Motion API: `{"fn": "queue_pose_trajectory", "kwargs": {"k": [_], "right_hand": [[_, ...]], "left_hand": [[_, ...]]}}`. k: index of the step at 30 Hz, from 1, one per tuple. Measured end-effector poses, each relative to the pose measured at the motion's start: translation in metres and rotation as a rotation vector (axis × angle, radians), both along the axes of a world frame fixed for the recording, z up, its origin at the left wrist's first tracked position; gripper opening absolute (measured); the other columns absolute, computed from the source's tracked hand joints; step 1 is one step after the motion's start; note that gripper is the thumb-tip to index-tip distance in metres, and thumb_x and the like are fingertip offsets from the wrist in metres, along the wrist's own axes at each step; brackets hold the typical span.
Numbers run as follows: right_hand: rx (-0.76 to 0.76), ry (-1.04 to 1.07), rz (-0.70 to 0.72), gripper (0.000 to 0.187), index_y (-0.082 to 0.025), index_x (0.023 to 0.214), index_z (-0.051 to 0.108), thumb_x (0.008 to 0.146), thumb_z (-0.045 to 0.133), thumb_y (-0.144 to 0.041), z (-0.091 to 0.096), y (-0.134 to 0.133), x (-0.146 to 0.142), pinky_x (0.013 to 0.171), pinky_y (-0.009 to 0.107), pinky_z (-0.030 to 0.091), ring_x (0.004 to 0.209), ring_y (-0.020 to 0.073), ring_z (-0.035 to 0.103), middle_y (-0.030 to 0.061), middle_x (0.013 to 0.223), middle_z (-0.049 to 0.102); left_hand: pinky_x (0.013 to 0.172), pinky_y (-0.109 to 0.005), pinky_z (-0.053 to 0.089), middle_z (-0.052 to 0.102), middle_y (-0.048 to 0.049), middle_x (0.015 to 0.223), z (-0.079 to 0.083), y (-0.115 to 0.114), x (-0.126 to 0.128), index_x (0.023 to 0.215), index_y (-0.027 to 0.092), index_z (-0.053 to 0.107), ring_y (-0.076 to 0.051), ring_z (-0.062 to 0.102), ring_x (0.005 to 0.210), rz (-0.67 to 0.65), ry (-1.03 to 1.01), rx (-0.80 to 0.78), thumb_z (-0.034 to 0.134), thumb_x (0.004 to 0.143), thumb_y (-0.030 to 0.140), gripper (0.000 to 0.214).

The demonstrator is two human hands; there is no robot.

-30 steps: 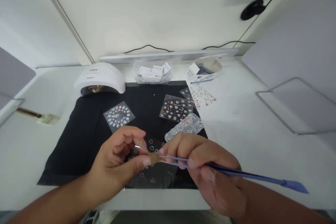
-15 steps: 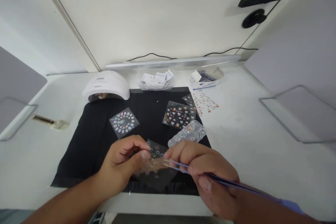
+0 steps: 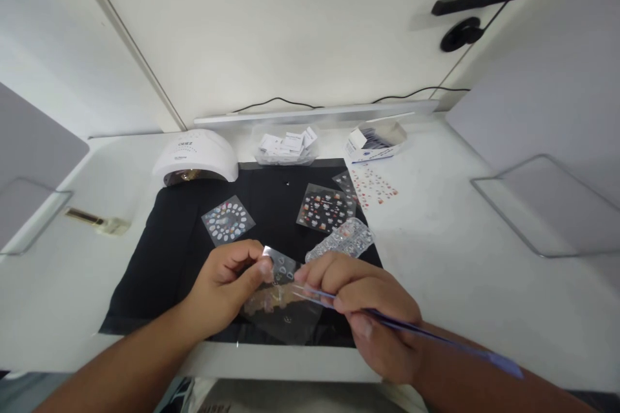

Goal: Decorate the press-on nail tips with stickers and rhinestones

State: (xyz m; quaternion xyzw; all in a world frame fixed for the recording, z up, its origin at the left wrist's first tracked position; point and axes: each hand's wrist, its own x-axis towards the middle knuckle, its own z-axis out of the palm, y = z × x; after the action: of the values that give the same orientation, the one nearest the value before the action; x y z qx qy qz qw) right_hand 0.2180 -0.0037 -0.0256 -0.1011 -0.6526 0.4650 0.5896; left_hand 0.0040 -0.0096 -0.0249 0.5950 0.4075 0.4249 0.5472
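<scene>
My left hand [image 3: 227, 287] pinches the edge of a clear sticker sheet [image 3: 283, 313] with small heart shapes, held just above the black mat [image 3: 165, 239]. My right hand [image 3: 368, 316] grips blue tweezers [image 3: 426, 335], whose tips rest on the sheet between the two hands. The long handle of the tweezers runs back over my right wrist. A clear plastic tray of nail tips [image 3: 341, 242] lies just beyond my right fingers.
On the mat lie a sticker sheet with pale ovals [image 3: 228, 221] and a colourful one [image 3: 325, 208]; another sheet [image 3: 372, 184] sits on the white table. A white nail lamp [image 3: 196, 156], a bag of small packets [image 3: 287, 145] and an open box [image 3: 372, 139] stand at the back.
Both hands have moved a little away from me over the mat, and the clear sheet now shows more plainly, lifted at its far corner. The tweezers stay at the sheet.
</scene>
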Motion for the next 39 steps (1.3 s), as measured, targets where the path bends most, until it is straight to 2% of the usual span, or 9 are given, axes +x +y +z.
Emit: {"fn": "queue_pose_trajectory", "kwargs": {"k": [4, 10, 17, 22, 25, 28, 31, 35, 39], "right_hand": [[-0.044, 0.032, -0.029, 0.023, -0.024, 0.104, 0.07, 0.093, 0.049, -0.023, 0.0, -0.001, -0.002, 0.077, 0.051, 0.057, 0.077, 0.022, 0.061, 0.004, 0.078, 0.059], [-0.031, 0.049, -0.032, 0.025, -0.024, 0.104, 0.072, 0.089, 0.051, -0.022, 0.004, -0.001, -0.003, 0.076, 0.051, 0.058, 0.075, 0.0218, 0.062, 0.0039, 0.077, 0.061], [-0.039, 0.065, -0.057, 0.021, -0.024, 0.1, 0.072, 0.091, 0.054, -0.025, 0.002, 0.003, -0.005, 0.076, 0.051, 0.058, 0.074, 0.0223, 0.063, 0.0035, 0.075, 0.061], [-0.07, 0.071, -0.073, 0.019, -0.024, 0.095, 0.074, 0.091, 0.056, -0.027, 0.005, 0.002, -0.001, 0.088, 0.057, 0.054, 0.079, 0.0244, 0.065, 0.0032, 0.074, 0.063], [-0.107, 0.103, -0.097, 0.018, -0.025, 0.094, 0.075, 0.09, 0.057, -0.028, 0.009, 0.003, 0.002, 0.1, 0.06, 0.046, 0.08, 0.025, 0.065, 0.0025, 0.071, 0.064], [-0.191, 0.16, -0.088, 0.019, -0.026, 0.094, 0.074, 0.092, 0.055, -0.029, 0.013, 0.008, 0.004, 0.103, 0.053, 0.045, 0.083, 0.0233, 0.063, 0.002, 0.073, 0.064], [-0.288, 0.173, 0.023, 0.022, -0.028, 0.092, 0.072, 0.094, 0.051, -0.033, 0.017, 0.012, 0.003, 0.097, 0.05, 0.051, 0.082, 0.0216, 0.064, 0.0008, 0.071, 0.062], [-0.357, 0.102, 0.214, 0.023, -0.03, 0.094, 0.074, 0.094, 0.053, -0.04, 0.022, 0.01, 0.001, 0.096, 0.055, 0.051, 0.081, 0.023, 0.067, 0.0003, 0.063, 0.063], [-0.337, 0.057, 0.243, 0.026, -0.029, 0.1, 0.077, 0.095, 0.055, -0.041, 0.022, 0.003, 0.0, 0.097, 0.054, 0.05, 0.093, 0.0261, 0.069, 0.005, 0.071, 0.073]], "left_hand": [[0.073, -0.035, 0.059, 0.069, -0.0052, 0.101, -0.005, 0.0, -0.002, 0.108, 0.014, 0.065, -0.017, 0.068, 0.082, -0.028, -0.028, 0.018, 0.062, 0.097, 0.032, 0.022], [0.071, -0.034, 0.059, 0.069, -0.006, 0.103, -0.002, 0.001, 0.0, 0.111, 0.014, 0.064, -0.017, 0.068, 0.083, -0.13, -0.083, 0.016, 0.061, 0.097, 0.032, 0.023], [0.07, -0.033, 0.06, 0.069, -0.0058, 0.103, 0.0, 0.002, 0.002, 0.112, 0.014, 0.064, -0.017, 0.068, 0.082, -0.077, -0.028, 0.146, 0.061, 0.097, 0.031, 0.022], [0.066, -0.031, 0.058, 0.067, -0.0034, 0.095, 0.001, 0.002, 0.0, 0.106, 0.014, 0.064, -0.015, 0.066, 0.076, 0.054, 0.08, 0.365, 0.059, 0.098, 0.029, 0.017], [0.073, -0.032, 0.054, 0.065, -0.0026, 0.093, 0.004, 0.004, -0.006, 0.096, 0.018, 0.065, -0.016, 0.063, 0.082, 0.163, 0.173, 0.601, 0.063, 0.093, 0.013, 0.006], [0.078, -0.035, 0.051, 0.064, -0.0023, 0.092, 0.009, 0.007, -0.012, 0.091, 0.024, 0.067, -0.019, 0.06, 0.088, 0.222, 0.281, 0.853, 0.064, 0.082, 0.0, 0.026], [0.077, -0.037, 0.05, 0.065, -0.0006, 0.085, 0.014, 0.008, -0.011, 0.09, 0.025, 0.066, -0.019, 0.059, 0.083, 0.268, 0.397, 1.028, 0.066, 0.077, -0.002, 0.03], [0.076, -0.037, 0.047, 0.067, -0.0007, 0.079, 0.013, 0.007, -0.006, 0.087, 0.022, 0.064, -0.019, 0.057, 0.078, 0.291, 0.531, 1.154, 0.071, 0.076, 0.0, 0.025], [0.077, -0.04, 0.044, 0.07, -0.0034, 0.08, 0.008, 0.005, -0.005, 0.088, 0.021, 0.067, -0.022, 0.057, 0.082, 0.247, 0.65, 1.197, 0.069, 0.081, 0.005, 0.018]]}}
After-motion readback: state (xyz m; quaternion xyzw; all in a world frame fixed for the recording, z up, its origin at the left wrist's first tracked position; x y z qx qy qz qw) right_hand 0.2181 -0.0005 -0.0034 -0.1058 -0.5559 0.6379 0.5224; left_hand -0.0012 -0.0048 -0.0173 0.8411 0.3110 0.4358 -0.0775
